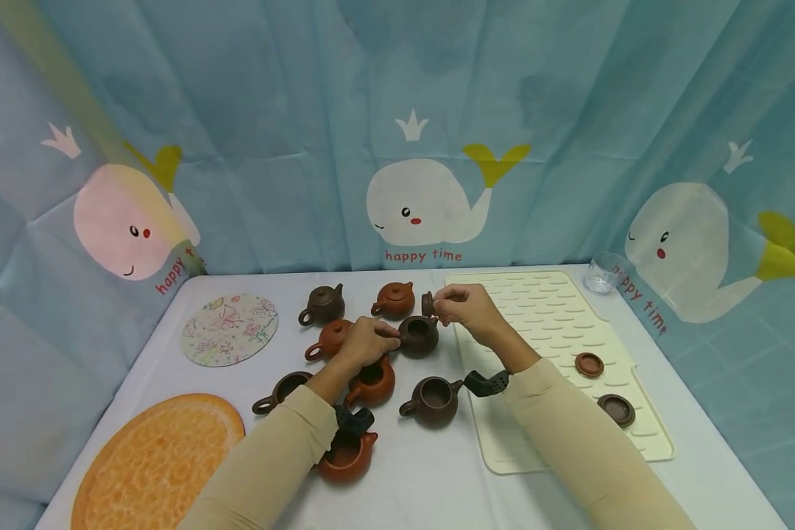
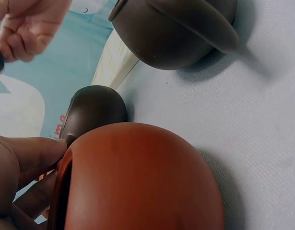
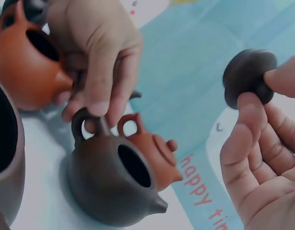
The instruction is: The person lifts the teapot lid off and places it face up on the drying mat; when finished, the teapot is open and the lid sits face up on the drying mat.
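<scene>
My left hand (image 1: 369, 340) pinches the handle of a lidless dark brown teapot (image 3: 99, 182), which appears to sit on the table. In my right hand (image 1: 469, 313) a small dark lid (image 3: 248, 74) is held by its knob, raised above and to the right of that teapot's open mouth. The left wrist view shows an orange-red lidless teapot (image 2: 142, 177) close in front, partly hiding the left fingers. In the head view, this orange-red pot (image 1: 373, 384) stands just below the left hand. Another lidless dark teapot (image 1: 435, 405) stands nearer me.
Lidded teapots, one dark (image 1: 324, 305) and one orange (image 1: 395, 298), stand at the back; another orange one (image 1: 331, 337) is by the left hand. Two lids (image 1: 589, 364) lie on a cream mat (image 1: 517, 442). A glass (image 1: 603, 274) stands back right; round mats (image 1: 228, 335) lie left.
</scene>
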Action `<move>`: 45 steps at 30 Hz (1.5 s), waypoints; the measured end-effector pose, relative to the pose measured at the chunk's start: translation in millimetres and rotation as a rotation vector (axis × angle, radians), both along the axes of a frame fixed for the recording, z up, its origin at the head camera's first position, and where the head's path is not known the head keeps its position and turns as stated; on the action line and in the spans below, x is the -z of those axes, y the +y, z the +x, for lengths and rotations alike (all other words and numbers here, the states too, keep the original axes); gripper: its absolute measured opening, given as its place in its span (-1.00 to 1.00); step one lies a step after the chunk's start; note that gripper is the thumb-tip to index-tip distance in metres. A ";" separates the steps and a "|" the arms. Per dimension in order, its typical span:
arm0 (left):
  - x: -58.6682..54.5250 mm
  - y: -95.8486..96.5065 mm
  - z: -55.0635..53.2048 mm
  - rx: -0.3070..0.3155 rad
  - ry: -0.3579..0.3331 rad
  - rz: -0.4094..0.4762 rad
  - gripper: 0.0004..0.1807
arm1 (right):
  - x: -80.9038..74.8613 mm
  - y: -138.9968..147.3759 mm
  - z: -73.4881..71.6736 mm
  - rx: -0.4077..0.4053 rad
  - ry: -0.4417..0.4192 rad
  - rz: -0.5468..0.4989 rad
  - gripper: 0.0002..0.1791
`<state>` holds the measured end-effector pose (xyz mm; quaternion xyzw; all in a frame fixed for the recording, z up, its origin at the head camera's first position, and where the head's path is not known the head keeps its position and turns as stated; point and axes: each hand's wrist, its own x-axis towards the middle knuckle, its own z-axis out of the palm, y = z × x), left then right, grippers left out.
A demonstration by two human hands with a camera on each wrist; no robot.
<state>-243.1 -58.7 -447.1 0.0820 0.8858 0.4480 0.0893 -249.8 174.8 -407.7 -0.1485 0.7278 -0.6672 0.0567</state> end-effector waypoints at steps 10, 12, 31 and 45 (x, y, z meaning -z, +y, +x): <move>1.1 0.3 0.3 0.003 -0.025 0.023 -0.92 | -20.7 19.2 20.9 -0.109 -0.170 -0.524 -0.88; 1.3 0.1 0.4 0.003 -0.023 0.026 -0.92 | -27.4 22.7 24.0 -0.130 -0.173 -0.593 -0.86; 0.0 0.4 -1.1 -0.016 -0.031 0.019 -0.91 | -68.3 63.3 46.8 -0.263 -0.095 -0.755 -0.75; -0.7 -0.1 -3.4 -0.008 -0.040 0.010 -0.93 | -90.9 96.6 60.6 -0.255 -0.014 -0.669 -0.69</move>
